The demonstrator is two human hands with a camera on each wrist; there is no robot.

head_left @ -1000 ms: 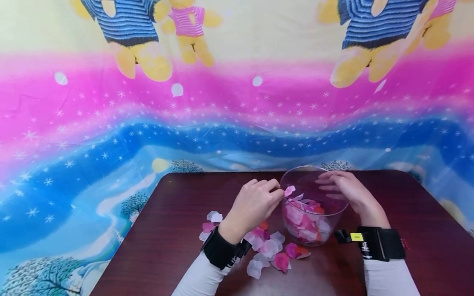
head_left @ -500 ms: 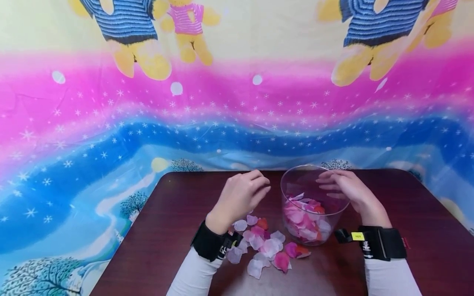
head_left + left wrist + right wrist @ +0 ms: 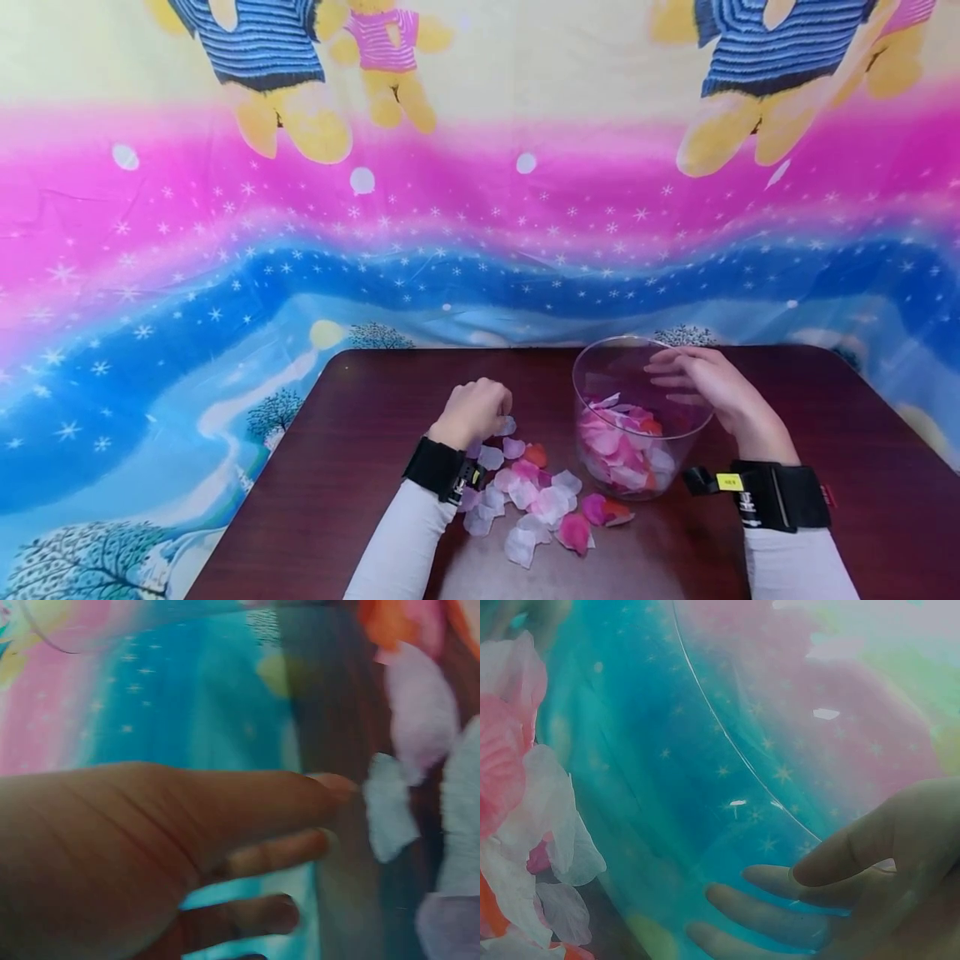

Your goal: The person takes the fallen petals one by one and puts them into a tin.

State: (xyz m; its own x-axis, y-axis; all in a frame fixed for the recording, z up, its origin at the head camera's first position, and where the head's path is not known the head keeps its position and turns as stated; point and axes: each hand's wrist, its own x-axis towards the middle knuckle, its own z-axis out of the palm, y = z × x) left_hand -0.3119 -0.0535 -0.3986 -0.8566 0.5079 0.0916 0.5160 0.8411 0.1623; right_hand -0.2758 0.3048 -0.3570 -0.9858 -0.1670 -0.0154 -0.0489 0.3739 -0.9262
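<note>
My left hand [image 3: 474,412] is low over the table, to the left of a clear bowl [image 3: 681,450]. In the left wrist view its thumb and fingers [image 3: 259,802] stretch toward a small white petal [image 3: 388,806], with a slight gap showing and nothing between them. Pink, white and orange artificial flower petals [image 3: 551,500] lie loosely beside that hand. The bowl is partly filled with similar petals [image 3: 615,450]. My right hand [image 3: 705,387] grips the bowl's right side. Its fingers [image 3: 769,915] show through the transparent wall, and the thumb lies by the rim.
The dark red-brown table [image 3: 390,392] reaches back to a printed cloth backdrop [image 3: 480,208] with bears and snowflakes. A black strap [image 3: 438,471] circles the left wrist, another strap [image 3: 783,497] the right. Several petals lie close in front of the bowl.
My left hand let a pink petal go at the bowl's rim, then moved left and down to the scattered petals. The right hand and the bowl stay in place.
</note>
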